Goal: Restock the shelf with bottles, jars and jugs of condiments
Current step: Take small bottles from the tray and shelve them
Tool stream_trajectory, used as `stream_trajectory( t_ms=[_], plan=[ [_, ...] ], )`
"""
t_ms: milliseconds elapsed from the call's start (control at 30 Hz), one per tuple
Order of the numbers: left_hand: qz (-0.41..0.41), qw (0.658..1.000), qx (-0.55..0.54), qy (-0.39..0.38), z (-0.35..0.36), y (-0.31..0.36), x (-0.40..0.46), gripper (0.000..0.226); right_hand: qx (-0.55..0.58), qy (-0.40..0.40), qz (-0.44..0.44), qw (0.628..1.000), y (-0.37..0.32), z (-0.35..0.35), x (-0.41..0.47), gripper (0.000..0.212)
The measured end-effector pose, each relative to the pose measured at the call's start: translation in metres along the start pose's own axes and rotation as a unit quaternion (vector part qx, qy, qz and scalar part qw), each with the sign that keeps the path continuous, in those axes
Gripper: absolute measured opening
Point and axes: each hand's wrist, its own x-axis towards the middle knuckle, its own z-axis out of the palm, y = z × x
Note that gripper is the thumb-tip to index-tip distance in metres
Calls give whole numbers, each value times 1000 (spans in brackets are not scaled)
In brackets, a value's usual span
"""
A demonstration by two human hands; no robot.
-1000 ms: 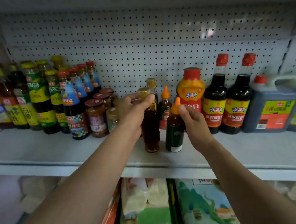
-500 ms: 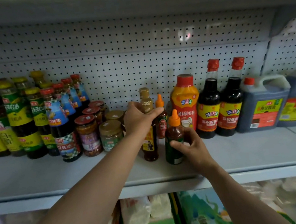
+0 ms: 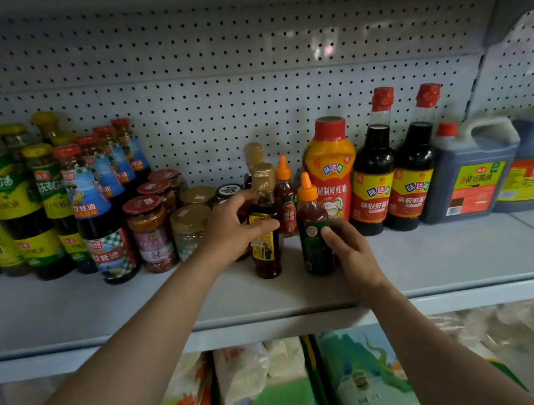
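Bottles being set on shelf [image 3: 441,266]: left hand [image 3: 231,230] grips gold-cap bottle [image 3: 264,227], right hand [image 3: 352,252] grips orange-nozzle bottle [image 3: 312,226] (both upright). Next: let go w/o tipping.

matt perforated panel [image 3: 243,101], seemingly metal, glossy bottles [image 3: 372,165]

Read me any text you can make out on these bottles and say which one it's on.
"味达美": squeeze bottle, red cap.
"味达美", "味极鲜": two dark bottles beside it.
"蚝油": blue-label bottle.
Jars, jugs, and both bottles under the left hand and right hand: too blurred.
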Motion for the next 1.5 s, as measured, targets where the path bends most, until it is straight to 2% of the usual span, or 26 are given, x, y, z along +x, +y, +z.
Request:
stream_trajectory(
  t_ms=[100, 233, 367, 500, 600, 633, 833, 1033, 1233, 1500],
  plan=[
    [20, 996, 82, -19, -6, 6, 5, 63, 2, 6, 6, 1000, 2, -2, 1, 25],
    [14, 979, 202, 20, -7, 13, 8, 84, 8, 4, 1, 1000, 1, -2, 0, 23],
    [21, 962, 267, 54, -1, 19, 10, 79, 18, 4, 6, 1000, 0, -1, 2, 37],
    [38, 956, 279, 81, 5, 22, 12, 76, 14, -3, 0, 1000, 0, -2, 3, 38],
    [50, 952, 287, 90, 7, 25, 13, 72, -22, -17, -13, 1000, 1, -2, 1, 66],
    [53, 951, 292, 89, 8, 26, 14, 71, -37, -15, -17, 999, 1, -2, 1, 68],
    [39, 943, 315, 97, 7, 20, 23, 76, -82, 21, -27, 996, 2, -3, 1, 57],
    [50, 943, 322, 68, 1, 17, 29, 69, -70, 19, -38, 997, 6, -6, 4, 48],
    [75, 924, 370, 64, -2, 7, 41, 72, -53, 2, -35, 998, 6, -6, 5, 44],
    [82, 906, 406, 82, 1, 6, 46, 76, -64, 11, -31, 997, 13, -9, 10, 54]
  ],
)
